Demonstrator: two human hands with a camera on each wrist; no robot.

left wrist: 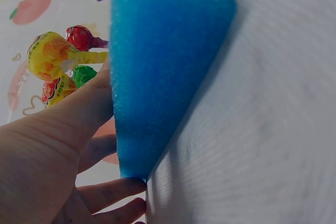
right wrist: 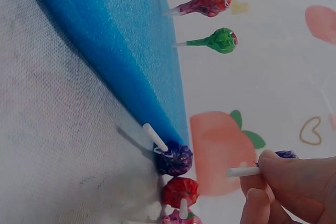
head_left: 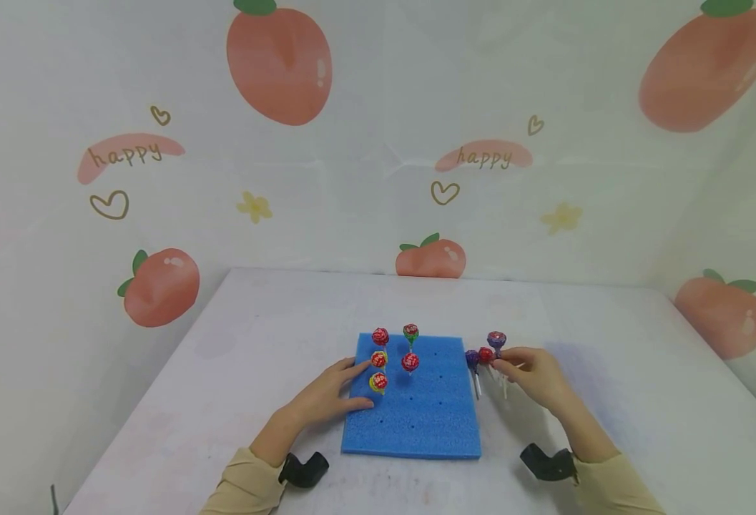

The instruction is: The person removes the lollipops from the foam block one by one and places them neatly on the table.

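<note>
My right hand (head_left: 535, 373) pinches a purple-wrapped lollipop (head_left: 496, 339) by its stick, head up, above the table right of the blue foam board (head_left: 438, 433). Fingers of my left hand (head_left: 320, 398) rest on the board's left side, thumb and fingers spread along the edge. Several lollipops stand stick-down in the foam: a red one (head_left: 380, 335), a green one (head_left: 410, 331), a yellow one (head_left: 378, 382) and others. Beside the board's right edge lie a purple lollipop (right wrist: 174, 159), a red one (right wrist: 180, 192) and a pink one (right wrist: 181, 217), partly cut off.
Small dark holes dot the foam's bare middle and right part. A white cloth covers the table (head_left: 255, 322). Behind it hangs a white backdrop (head_left: 365, 200) printed with fruit, hearts and the word happy.
</note>
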